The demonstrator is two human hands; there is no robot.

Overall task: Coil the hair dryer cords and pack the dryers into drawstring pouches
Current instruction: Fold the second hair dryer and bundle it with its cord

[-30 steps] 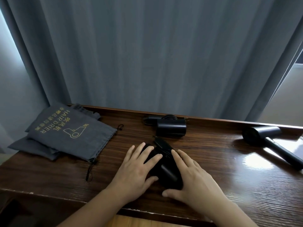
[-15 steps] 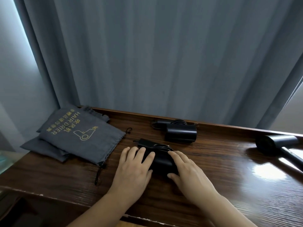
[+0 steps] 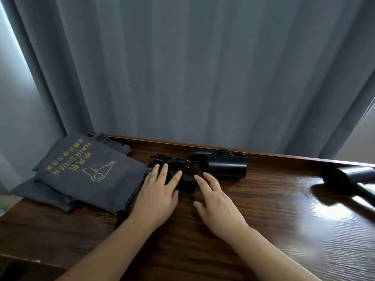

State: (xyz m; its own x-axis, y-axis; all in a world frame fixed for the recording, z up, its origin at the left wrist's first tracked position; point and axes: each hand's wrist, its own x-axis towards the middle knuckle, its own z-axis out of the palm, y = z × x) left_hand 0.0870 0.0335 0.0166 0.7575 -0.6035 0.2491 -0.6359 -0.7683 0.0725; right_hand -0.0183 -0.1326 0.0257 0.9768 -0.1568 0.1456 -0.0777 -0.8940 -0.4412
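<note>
A black folded hair dryer (image 3: 183, 179) with its cord coiled on top lies on the dark wooden table (image 3: 274, 220), against the edge of the grey drawstring pouches (image 3: 87, 175). My left hand (image 3: 158, 193) rests flat on it with straight fingers. My right hand (image 3: 217, 203) lies open just right of the dryer, fingertips close to it. A second black dryer (image 3: 225, 169) with a coiled cord sits behind, near the table's back edge. A third dryer (image 3: 351, 179) with its handle unfolded lies at the far right.
The pouches are stacked at the table's left end, the top one printed "HAIR DRIER" in gold. A grey curtain (image 3: 203, 78) hangs directly behind the table. Bare wood stretches between my right hand and the third dryer.
Both hands have slid the folded dryer away from me and to the left, up against the pouches. My right hand has come off the dryer's side.
</note>
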